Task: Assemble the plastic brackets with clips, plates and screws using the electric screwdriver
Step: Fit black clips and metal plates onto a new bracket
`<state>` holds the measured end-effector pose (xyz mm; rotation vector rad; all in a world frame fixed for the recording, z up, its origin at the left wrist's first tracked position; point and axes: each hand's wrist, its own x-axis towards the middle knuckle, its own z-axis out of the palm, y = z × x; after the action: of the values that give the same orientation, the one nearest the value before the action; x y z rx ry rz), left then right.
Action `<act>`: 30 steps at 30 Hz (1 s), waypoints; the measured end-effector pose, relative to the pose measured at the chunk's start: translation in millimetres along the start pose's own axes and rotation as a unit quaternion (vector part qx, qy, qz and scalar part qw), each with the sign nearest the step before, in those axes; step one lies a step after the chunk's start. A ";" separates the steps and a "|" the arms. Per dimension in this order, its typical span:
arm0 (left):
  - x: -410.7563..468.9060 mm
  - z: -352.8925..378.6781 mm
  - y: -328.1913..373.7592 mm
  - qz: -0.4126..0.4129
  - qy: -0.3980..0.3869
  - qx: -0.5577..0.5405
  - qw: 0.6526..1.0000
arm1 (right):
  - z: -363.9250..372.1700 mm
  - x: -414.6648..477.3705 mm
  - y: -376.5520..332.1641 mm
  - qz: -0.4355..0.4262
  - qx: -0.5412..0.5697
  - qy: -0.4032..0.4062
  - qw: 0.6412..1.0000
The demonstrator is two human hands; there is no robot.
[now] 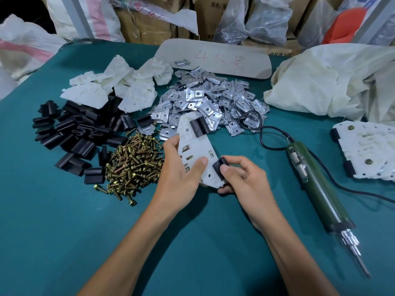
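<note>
My left hand (181,167) grips a white plastic bracket (196,148) above the teal table (64,221), thumb across its face. One black clip (199,126) sits on the bracket's far edge. My right hand (241,178) pinches a second black clip (220,169) against the bracket's near right edge. Loose parts lie behind in heaps: white brackets (119,86), black clips (74,133), brass screws (132,163) and metal plates (205,101). The green electric screwdriver (314,186) lies on the table to the right, bit pointing toward me, untouched.
Finished brackets with screws and clips (367,150) are stacked at the right edge. A white cloth sack (331,82) lies at the back right. The screwdriver's black cord (263,133) loops past the plates. A grey board (213,58), bags and cartons stand behind the table.
</note>
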<state>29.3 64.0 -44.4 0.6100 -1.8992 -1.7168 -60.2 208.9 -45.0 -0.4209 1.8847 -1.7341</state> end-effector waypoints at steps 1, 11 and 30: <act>0.5 -0.5 1.7 0.001 -0.006 -0.013 1.000 | -3.7 1.3 -1.9 0.022 0.034 -0.016 0.999; 5.4 1.5 1.8 -0.048 -0.006 -0.129 0.990 | -7.9 1.3 -11.0 0.085 0.195 -0.067 0.975; -4.3 9.5 0.3 -0.100 -0.154 -0.041 0.982 | -21.0 5.1 -3.2 -0.086 -0.109 0.159 0.977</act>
<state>26.5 74.0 -45.1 0.5435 -2.0158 -2.1118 -76.9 222.8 -42.2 -0.4188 2.3434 -1.7968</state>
